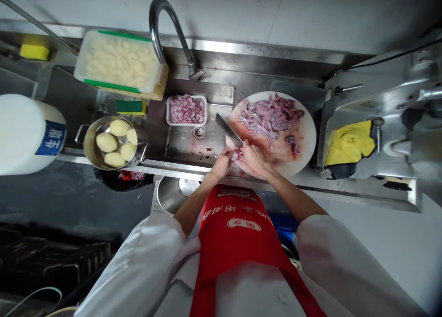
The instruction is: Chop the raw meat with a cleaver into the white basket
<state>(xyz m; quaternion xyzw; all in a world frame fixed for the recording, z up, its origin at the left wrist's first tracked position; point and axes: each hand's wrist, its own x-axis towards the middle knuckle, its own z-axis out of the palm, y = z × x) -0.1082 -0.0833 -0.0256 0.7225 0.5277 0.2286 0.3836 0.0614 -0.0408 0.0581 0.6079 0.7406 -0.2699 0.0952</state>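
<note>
Both hands are at the near left edge of a round white cutting board (307, 144), right up by the front of the sink. The left hand (222, 164) has its fingers bunched in on a small chunk of meat (237, 155), and the right hand (254, 158) is closed around a knife (227, 127), or so it looks, since the grip is mostly hidden. The blade sticks out up and left, past the board's edge and over the sink (183, 146). The chunk sits between the two hands, so can't really tell how much the right fingers are touching it too.

Farther back on the board there's a big messy heap of skinned meat (269, 114), plus a smaller dark scrap (292, 144) off to the right, and the surface is pretty smeared with red. Over in the sink, a white basket (169, 119) is full of chopped meat (187, 109), just behind the drain (199, 132). Left of that is a metal pot (90, 146) with peeled potatoes (107, 142) in it, and a yellow cloth (349, 143) lies well off to the right.
</note>
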